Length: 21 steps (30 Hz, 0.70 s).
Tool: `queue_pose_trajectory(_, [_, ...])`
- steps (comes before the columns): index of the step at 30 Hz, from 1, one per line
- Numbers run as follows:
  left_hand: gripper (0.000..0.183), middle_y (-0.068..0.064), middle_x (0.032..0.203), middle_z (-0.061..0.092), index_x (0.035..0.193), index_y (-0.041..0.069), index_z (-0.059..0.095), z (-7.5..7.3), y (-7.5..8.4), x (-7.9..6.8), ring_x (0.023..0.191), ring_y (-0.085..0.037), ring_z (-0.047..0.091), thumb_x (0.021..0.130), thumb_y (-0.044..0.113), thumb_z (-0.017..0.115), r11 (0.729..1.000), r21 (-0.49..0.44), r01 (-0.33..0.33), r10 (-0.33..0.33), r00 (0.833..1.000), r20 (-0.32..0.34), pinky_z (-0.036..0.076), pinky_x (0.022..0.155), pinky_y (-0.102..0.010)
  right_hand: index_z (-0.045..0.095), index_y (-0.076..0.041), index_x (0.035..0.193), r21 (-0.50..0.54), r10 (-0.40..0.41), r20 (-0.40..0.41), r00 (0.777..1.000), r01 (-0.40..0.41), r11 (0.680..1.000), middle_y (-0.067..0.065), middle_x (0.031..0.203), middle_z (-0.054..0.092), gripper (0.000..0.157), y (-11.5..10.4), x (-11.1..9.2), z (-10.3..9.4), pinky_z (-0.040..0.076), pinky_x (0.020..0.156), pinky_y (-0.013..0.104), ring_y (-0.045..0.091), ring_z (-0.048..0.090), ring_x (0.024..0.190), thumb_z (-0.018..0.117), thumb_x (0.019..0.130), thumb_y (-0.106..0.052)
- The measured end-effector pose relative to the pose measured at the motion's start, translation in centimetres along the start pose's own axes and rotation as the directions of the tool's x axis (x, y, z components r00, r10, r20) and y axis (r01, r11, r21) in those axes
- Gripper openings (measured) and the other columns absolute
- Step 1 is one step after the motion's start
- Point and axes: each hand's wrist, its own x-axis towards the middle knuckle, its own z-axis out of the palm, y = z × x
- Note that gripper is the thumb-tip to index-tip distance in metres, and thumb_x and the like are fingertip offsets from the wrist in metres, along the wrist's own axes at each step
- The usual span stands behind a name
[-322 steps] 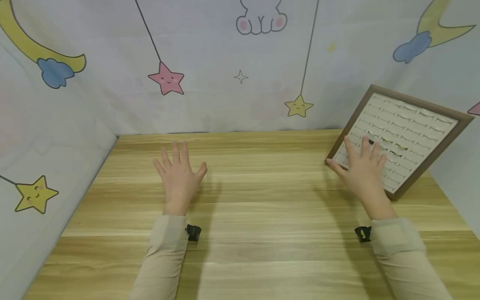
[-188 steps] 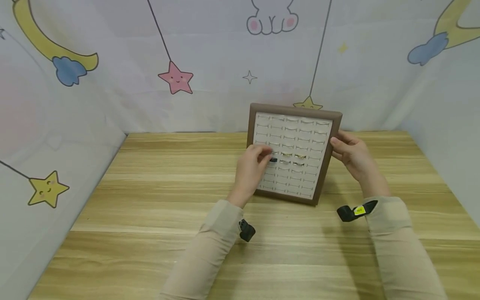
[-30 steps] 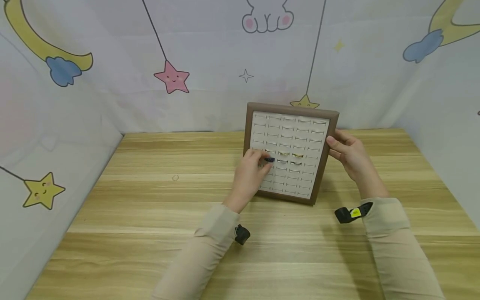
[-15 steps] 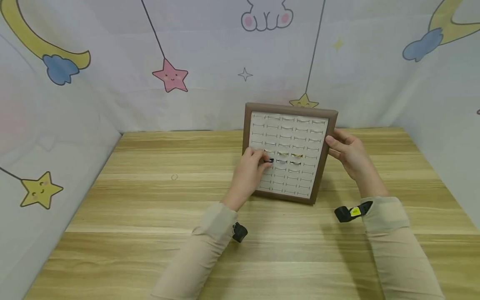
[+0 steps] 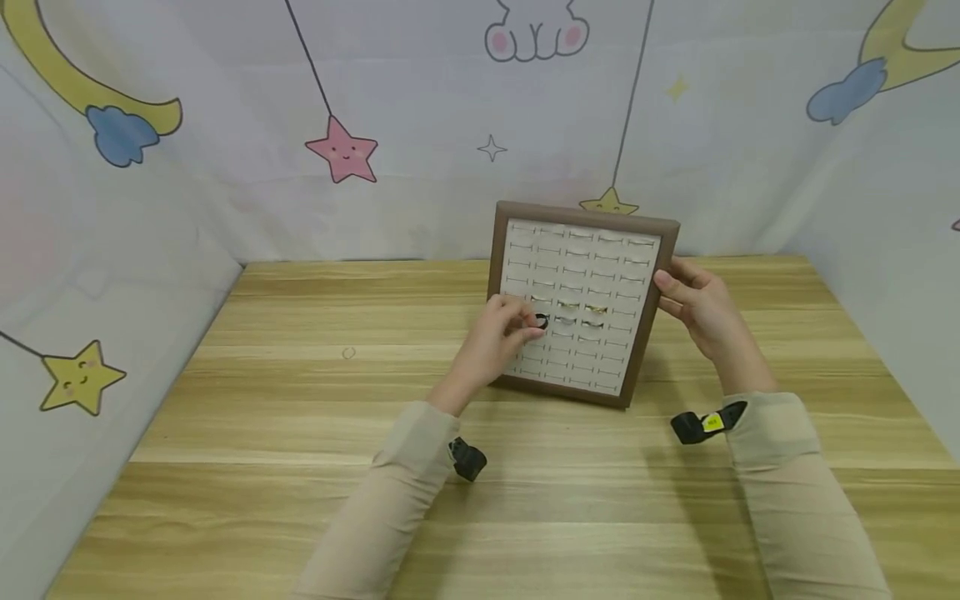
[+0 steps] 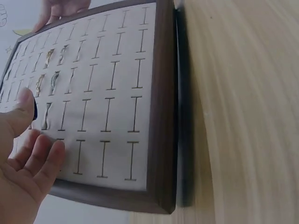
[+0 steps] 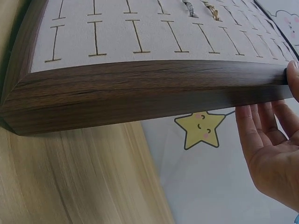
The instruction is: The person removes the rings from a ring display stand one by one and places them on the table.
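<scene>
A ring display board [image 5: 573,358] with a brown wood-grain frame and white slotted face stands tilted back on the table. My left hand [image 5: 487,337] pinches a black ring [image 5: 543,322] between thumb and fingers, right in front of the board; the ring shows as a round loop. In the left wrist view only a dark sliver of it shows past the thumb. Beside it, two gold rings [image 5: 596,309] and two silver rings [image 5: 592,324] sit in slots. My right hand [image 5: 701,312] grips the board's right edge, thumb in front, fingers behind.
A thin small ring [image 5: 348,353] lies on the wood-grain table [image 5: 300,417] to the left. A white cloth backdrop [image 5: 420,208] printed with stars and moons rises behind the table and along both sides.
Earlier, the board moved from the right to the middle, and a thin ring came to lie on the table. Just now my left hand has drawn the black ring out of its slot.
</scene>
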Motion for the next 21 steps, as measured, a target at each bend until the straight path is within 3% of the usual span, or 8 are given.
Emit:
queue_pose_trajectory(3, [0.013, -0.01, 0.111, 0.058, 0.09, 0.006, 0.062, -0.6, 0.1, -0.2, 0.098, -0.022, 0.058, 0.089, 0.018, 0.065, 0.999, -0.039, 0.015, -0.015, 1.0, -0.006, 0.052, 0.084, -0.032, 0.065, -0.02, 0.111, 0.006, -0.003, 0.001, 1.0, 0.003, 1.0, -0.009, 0.1, 0.065, 0.022, 0.0, 0.0, -0.1, 0.053, 0.081, 0.014, 0.002, 0.064, 0.088, 0.064, 0.09, -0.012])
queue_pose_trajectory(7, [0.013, -0.008, 0.106, 0.062, 0.094, 0.007, 0.064, -1.6, 0.4, -0.6, 0.091, -0.02, 0.06, 0.089, 0.019, 0.066, 0.999, -0.028, 0.035, -0.037, 0.996, -0.08, 0.052, 0.081, -0.032, 0.07, -0.027, 0.1, 0.017, -0.002, 0.006, 1.0, 0.002, 1.0, -0.009, 0.099, 0.067, 0.02, 0.0, 0.0, -0.1, 0.053, 0.08, 0.015, 0.002, 0.064, 0.087, 0.064, 0.09, -0.011])
queue_pose_trajectory(13, [0.02, -0.008, 0.112, 0.063, 0.104, 0.007, 0.063, -3.9, -0.1, -1.0, 0.102, -0.022, 0.061, 0.089, 0.021, 0.067, 0.989, -0.093, 0.114, -0.13, 0.972, -0.194, 0.054, 0.087, -0.034, 0.069, -0.024, 0.105, 0.019, 0.001, 0.004, 1.0, -0.001, 1.0, -0.01, 0.099, 0.067, 0.02, 0.0, 0.1, 0.0, 0.054, 0.08, 0.015, 0.002, 0.064, 0.088, 0.064, 0.09, -0.011])
queue_pose_trajectory(15, [0.025, -0.008, 0.116, 0.063, 0.11, 0.008, 0.062, -4.9, -0.6, -1.3, 0.105, -0.023, 0.061, 0.089, 0.022, 0.067, 0.98, -0.122, 0.155, -0.18, 0.958, -0.225, 0.054, 0.089, -0.035, 0.064, -0.017, 0.12, 0.008, 0.007, 0.0, 1.0, -0.007, 1.0, -0.01, 0.1, 0.066, 0.03, 0.0, 0.0, 0.0, 0.053, 0.081, 0.014, 0.001, 0.064, 0.088, 0.064, 0.09, -0.012])
queue_pose_trajectory(18, [0.033, -0.008, 0.121, 0.062, 0.12, 0.01, 0.06, -6.1, -1.9, -1.8, 0.105, -0.025, 0.06, 0.09, 0.021, 0.066, 0.973, -0.123, 0.194, -0.222, 0.935, -0.277, 0.054, 0.088, -0.037, 0.039, -0.003, 0.144, -0.012, 0.016, -0.004, 1.0, -0.016, 1.0, -0.011, 0.101, 0.065, 0.059, -0.1, 0.0, -0.1, 0.053, 0.081, 0.013, 0.0, 0.063, 0.089, 0.063, 0.091, -0.013])
queue_pose_trajectory(21, [0.038, -0.009, 0.125, 0.06, 0.125, 0.01, 0.059, -7.3, -3.3, -2.5, 0.105, -0.027, 0.059, 0.09, 0.02, 0.066, 0.964, -0.107, 0.244, -0.265, 0.912, -0.312, 0.054, 0.086, -0.039, 0.019, 0.009, 0.148, -0.019, 0.021, -0.004, 1.0, -0.021, 1.0, -0.012, 0.1, 0.065, 0.075, -0.1, 0.1, 0.0, 0.053, 0.081, 0.013, 0.0, 0.063, 0.088, 0.062, 0.091, -0.013])
